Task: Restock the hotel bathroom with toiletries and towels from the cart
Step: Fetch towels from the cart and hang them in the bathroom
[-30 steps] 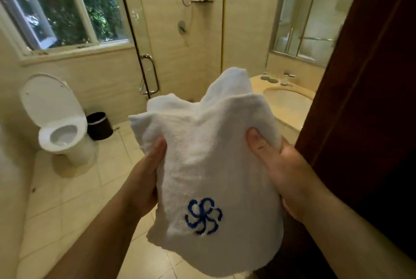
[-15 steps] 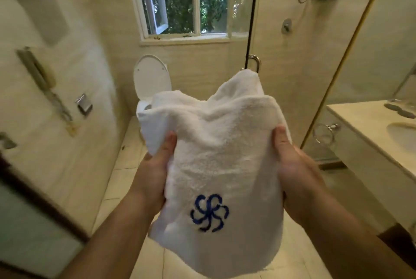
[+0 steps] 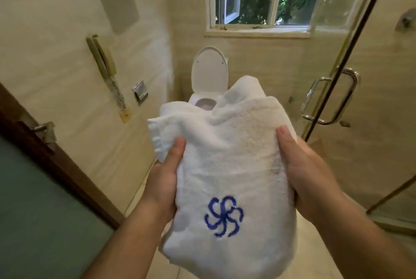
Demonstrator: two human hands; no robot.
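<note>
Fingers of left hand point(image 3: 162, 183) and right hand point(image 3: 311, 172) clamp a bunched white terry towel point(image 3: 227, 161). Carry it level, clear of the floor.

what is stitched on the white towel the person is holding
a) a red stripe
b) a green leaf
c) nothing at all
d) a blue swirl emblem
d: a blue swirl emblem with curling arms sits low on the front of the white towel, which the left hand and right hand grip by its sides.
</note>
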